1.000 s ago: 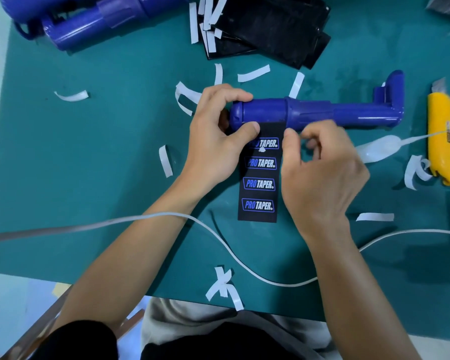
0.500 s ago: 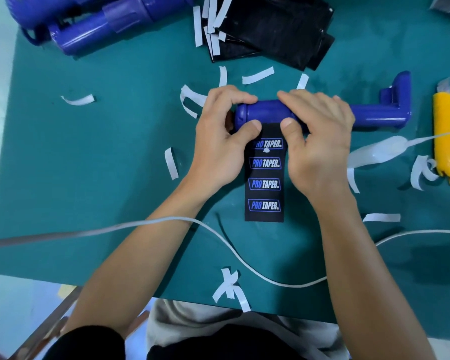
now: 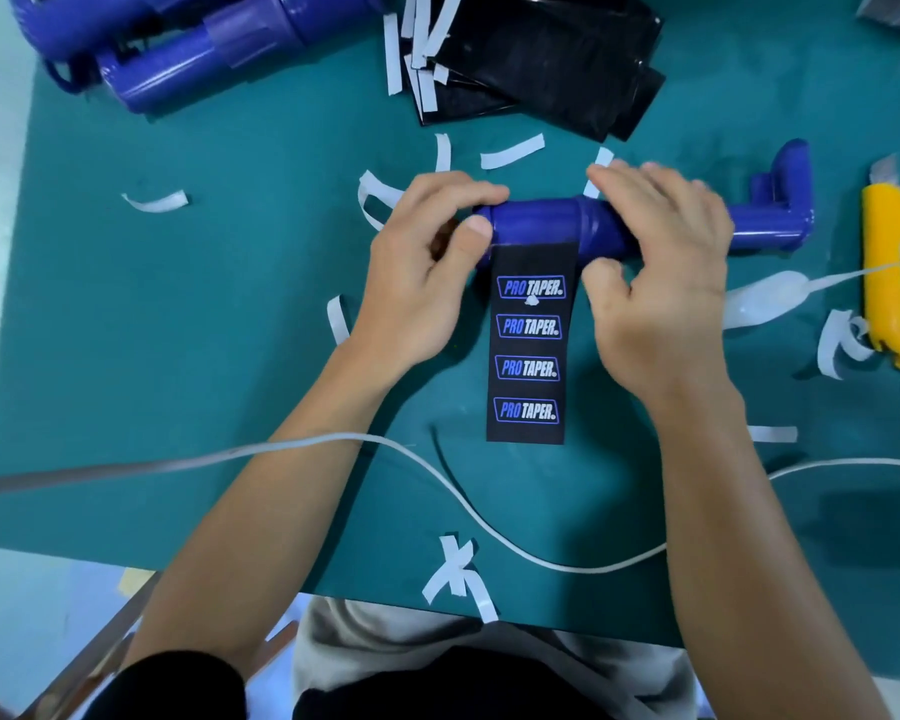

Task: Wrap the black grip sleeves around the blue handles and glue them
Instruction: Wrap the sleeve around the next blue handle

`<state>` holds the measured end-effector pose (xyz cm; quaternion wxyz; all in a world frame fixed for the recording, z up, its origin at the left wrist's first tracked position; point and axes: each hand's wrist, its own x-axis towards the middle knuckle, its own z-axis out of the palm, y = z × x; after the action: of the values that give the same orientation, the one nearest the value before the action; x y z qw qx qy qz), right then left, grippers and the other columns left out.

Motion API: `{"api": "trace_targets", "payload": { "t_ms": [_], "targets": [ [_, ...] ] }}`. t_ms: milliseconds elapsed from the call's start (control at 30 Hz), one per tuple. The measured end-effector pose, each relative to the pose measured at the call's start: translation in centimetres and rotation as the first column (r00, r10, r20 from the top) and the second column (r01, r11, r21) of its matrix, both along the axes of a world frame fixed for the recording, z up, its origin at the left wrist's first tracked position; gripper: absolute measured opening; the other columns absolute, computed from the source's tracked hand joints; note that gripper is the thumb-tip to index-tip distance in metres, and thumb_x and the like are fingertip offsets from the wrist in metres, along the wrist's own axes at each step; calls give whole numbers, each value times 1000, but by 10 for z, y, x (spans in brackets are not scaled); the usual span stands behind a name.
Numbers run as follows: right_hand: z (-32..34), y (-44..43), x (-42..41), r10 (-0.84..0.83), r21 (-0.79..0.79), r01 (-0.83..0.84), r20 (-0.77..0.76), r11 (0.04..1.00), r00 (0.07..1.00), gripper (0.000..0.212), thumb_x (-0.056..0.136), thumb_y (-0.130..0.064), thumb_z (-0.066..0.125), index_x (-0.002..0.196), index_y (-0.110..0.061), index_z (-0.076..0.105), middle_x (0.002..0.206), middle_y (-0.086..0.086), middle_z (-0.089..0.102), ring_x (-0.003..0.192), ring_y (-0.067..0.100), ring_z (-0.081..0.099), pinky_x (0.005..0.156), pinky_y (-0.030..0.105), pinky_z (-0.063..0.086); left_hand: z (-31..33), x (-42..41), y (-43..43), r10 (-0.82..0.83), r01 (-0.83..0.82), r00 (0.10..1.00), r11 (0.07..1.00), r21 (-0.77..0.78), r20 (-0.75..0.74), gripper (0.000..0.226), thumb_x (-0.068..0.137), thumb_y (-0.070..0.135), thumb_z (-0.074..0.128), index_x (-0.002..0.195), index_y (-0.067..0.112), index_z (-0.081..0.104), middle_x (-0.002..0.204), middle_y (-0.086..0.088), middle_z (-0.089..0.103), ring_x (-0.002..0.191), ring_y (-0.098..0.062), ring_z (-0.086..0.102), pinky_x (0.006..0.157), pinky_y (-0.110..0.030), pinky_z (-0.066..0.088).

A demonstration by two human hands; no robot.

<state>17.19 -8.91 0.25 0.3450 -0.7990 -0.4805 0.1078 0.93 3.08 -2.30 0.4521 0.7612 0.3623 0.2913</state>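
A blue handle (image 3: 536, 226) lies sideways on the green mat (image 3: 178, 330), its bent end to the right. A black grip sleeve (image 3: 528, 350) printed with PRO TAPER labels hangs from the handle's near side and lies flat toward me. My left hand (image 3: 422, 283) grips the handle's left end, fingers over the top and thumb at the sleeve's corner. My right hand (image 3: 655, 272) is curled over the handle just right of the sleeve, thumb beside the sleeve's edge.
More blue handles (image 3: 188, 59) lie at the back left. A stack of black sleeves (image 3: 552, 59) sits at the back. A yellow utility knife (image 3: 892, 272) lies at the right. White backing strips (image 3: 510, 153) are scattered around, and a long white strip (image 3: 437, 475) crosses the near mat.
My right hand moved from the sleeve's edge up onto the handle and wrapped over it. The left thumb slid off the sleeve toward the handle's end.
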Motion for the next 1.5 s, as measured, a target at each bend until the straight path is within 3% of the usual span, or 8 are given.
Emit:
{"api": "trace_targets", "payload": {
  "t_ms": [133,267,467,600,800,1033,1400,1500],
  "targets": [
    [5,5,6,83,-300,-2,257,954,963,74,78,6,53,151,-7,48,153,9,51,148,34,37,129,39,5,6,-7,2,-30,38,998,987,-154,57,34,95,12,65,128,19,70,125,0,61,87,-25,60,81,-37,50],
    [1,20,4,67,-386,60,307,920,949,54,85,5,50,136,-8,55,123,14,58,121,37,48,126,40,13,11,-6,-6,-46,43,998,995,-93,-33,59,80,13,75,138,22,65,131,7,58,84,-22,60,82,-36,54],
    [8,27,6,37,-317,70,320,946,947,54,66,10,54,115,-13,55,96,9,59,94,36,50,99,43,29,10,-3,-13,38,-57,995,976,-211,-93,100,72,28,88,157,35,36,134,26,55,83,-18,62,80,-24,54],
    [12,30,10,29,-194,28,285,981,958,47,62,3,52,106,-12,60,89,6,58,85,35,48,91,42,28,12,-3,-12,85,-45,993,920,-390,87,77,78,9,84,146,21,50,125,6,68,74,-16,64,77,-37,59],
    [15,26,13,40,-115,-15,218,993,975,56,66,0,60,121,-13,68,107,6,67,93,32,53,98,36,29,15,-6,-9,161,-20,963,843,-538,216,78,80,-1,80,147,16,45,101,-3,79,75,-15,73,78,-32,60],
    [15,26,11,40,-118,-16,201,993,979,56,69,2,61,123,-14,69,109,6,67,93,32,53,99,35,27,14,-13,-5,94,-1,975,907,-422,200,88,79,-3,81,152,25,41,73,2,77,67,-11,70,73,-22,55],
    [16,27,11,37,-136,-14,167,991,985,51,68,2,65,115,-17,70,104,2,68,90,26,52,95,32,26,10,-6,1,121,-84,990,919,-385,75,90,74,6,83,154,26,47,75,-1,78,77,-22,77,83,-32,59],
    [21,27,12,49,-153,-24,162,988,986,51,68,2,66,115,-16,69,104,3,69,90,27,53,92,29,24,10,-7,-3,152,-144,988,956,-256,12,83,77,18,83,151,32,49,76,12,78,77,-12,76,86,-22,55]
  ]
}}
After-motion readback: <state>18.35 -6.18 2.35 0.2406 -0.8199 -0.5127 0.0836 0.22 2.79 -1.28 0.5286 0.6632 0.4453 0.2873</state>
